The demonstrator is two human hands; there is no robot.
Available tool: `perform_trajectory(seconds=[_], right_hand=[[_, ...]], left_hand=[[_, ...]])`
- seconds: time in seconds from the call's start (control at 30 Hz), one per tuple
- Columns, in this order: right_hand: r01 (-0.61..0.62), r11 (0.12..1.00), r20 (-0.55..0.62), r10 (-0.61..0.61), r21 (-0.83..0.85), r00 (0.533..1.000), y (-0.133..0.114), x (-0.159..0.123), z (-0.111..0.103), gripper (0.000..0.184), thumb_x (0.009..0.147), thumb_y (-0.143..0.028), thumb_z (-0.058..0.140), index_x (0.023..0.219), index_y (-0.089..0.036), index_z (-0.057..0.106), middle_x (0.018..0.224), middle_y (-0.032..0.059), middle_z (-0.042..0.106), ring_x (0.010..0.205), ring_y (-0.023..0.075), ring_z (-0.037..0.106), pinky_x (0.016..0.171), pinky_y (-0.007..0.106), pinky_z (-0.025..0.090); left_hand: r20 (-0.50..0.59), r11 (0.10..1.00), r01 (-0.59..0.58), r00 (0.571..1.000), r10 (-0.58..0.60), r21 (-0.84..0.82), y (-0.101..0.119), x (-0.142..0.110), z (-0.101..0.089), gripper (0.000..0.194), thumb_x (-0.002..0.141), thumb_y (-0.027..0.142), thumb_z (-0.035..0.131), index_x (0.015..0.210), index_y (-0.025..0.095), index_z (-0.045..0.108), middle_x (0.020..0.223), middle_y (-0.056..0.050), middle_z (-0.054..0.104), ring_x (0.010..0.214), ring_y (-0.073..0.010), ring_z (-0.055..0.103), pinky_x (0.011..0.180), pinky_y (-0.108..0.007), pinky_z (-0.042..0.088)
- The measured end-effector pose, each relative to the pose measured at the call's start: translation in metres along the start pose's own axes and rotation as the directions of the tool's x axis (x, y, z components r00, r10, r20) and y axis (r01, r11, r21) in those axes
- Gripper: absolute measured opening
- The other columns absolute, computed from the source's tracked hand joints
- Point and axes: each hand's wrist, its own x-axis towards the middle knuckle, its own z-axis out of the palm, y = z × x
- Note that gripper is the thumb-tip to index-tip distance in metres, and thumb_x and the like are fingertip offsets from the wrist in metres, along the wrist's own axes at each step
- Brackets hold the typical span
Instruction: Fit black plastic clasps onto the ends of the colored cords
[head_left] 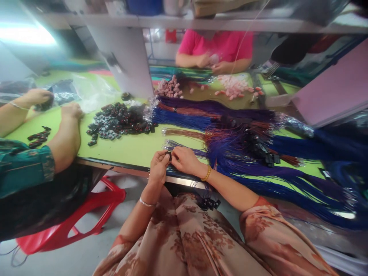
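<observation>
My left hand (158,165) is closed around a small black connector housing (168,156) at the table's front edge. Close beside it, the fingers of my right hand (185,159) are pinched together at the same housing; whatever lies between them is too small to make out. Just beyond my hands lie purple wires (198,152) and brown wires (184,133) with pale terminal ends. A heap of black housings (120,119) rests on the table to the left. Several black housings on wires (209,204) hang below the table edge near my lap.
Long bundles of blue wires (184,119) spread across the right of the yellow-green table (129,151). A co-worker's arm (67,134) is at left, near a red stool (106,207). Across the table, a person in pink (215,50) sits behind pink housings (234,86). A shelf (172,22) runs overhead.
</observation>
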Motion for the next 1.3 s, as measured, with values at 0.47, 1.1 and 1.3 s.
perform_trajectory(seconds=[0.47, 1.1, 1.3], right_hand=[[-0.301, 0.860, 0.135, 0.385, -0.412, 0.913, 0.077, 0.071, -0.010, 0.030, 0.089, -0.020, 0.042, 0.110, -0.012, 0.061, 0.112, 0.0202, 0.061, 0.100, 0.0279, 0.060, 0.081, 0.034, 0.046], [-0.032, 0.950, -0.056, 0.051, 0.310, 0.997, 0.033, 0.076, -0.014, 0.010, 0.077, -0.017, 0.050, 0.074, -0.014, 0.059, 0.067, -0.0007, 0.058, 0.059, 0.0101, 0.045, 0.058, 0.022, 0.030], [-0.039, 0.894, -0.035, 0.061, 0.446, 0.998, 0.032, 0.032, -0.008, 0.009, 0.075, -0.021, 0.053, 0.071, -0.015, 0.059, 0.062, -0.0025, 0.056, 0.056, 0.0084, 0.045, 0.054, 0.020, 0.030]], left_hand=[[0.022, 0.998, 0.026, 0.999, -0.024, -0.059, -0.007, 0.014, -0.007, 0.029, 0.067, 0.025, 0.077, 0.088, 0.016, 0.059, 0.083, -0.003, 0.068, 0.079, -0.0116, 0.064, 0.072, -0.024, 0.049], [0.043, 0.998, 0.020, 0.999, -0.017, -0.057, -0.010, 0.013, -0.011, 0.028, 0.069, 0.024, 0.075, 0.091, 0.017, 0.059, 0.084, -0.003, 0.068, 0.078, -0.0117, 0.064, 0.073, -0.025, 0.049], [0.050, 0.998, 0.024, 0.999, -0.021, -0.060, -0.010, 0.014, -0.010, 0.025, 0.071, 0.024, 0.073, 0.090, 0.017, 0.058, 0.083, -0.002, 0.067, 0.077, -0.0113, 0.063, 0.075, -0.026, 0.050]])
